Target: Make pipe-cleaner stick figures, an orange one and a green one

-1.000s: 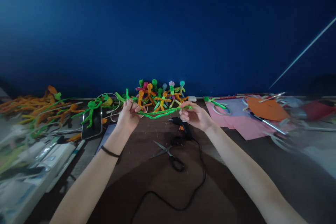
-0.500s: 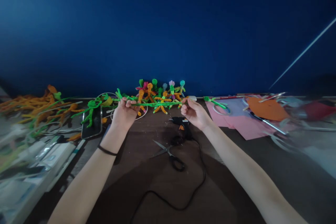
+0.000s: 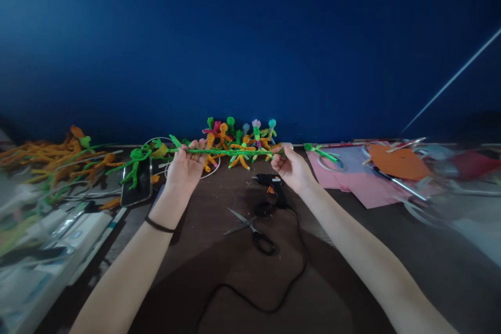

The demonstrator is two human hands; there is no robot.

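Green pipe cleaners (image 3: 235, 152), twisted into a cord, stretch level between my two hands above the table. My left hand (image 3: 187, 162) pinches their left end, with loose green tips sticking out past the thumb. At the other end, my right hand (image 3: 288, 164) grips the cord between thumb and fingers. Behind the cord stand several small pipe-cleaner figures (image 3: 224, 135) in orange, green, pink and blue. A black hot glue gun (image 3: 274, 182) lies below my right hand. Nearer to me are opened scissors (image 3: 254, 232) with black handles.
A green figure (image 3: 135, 167) lies over a phone (image 3: 146, 188) at left, beside a heap of orange pipe cleaners (image 3: 43, 159). White boxes (image 3: 78, 235) sit at near left. Pink paper (image 3: 373, 188) and an orange sheet (image 3: 399, 162) lie at right. The glue gun's black cable (image 3: 289, 292) curves toward me.
The green pipe cleaners have become straighter and tighter between my hands. The fingers of my left hand have risen and opened slightly; my right hand has barely shifted.
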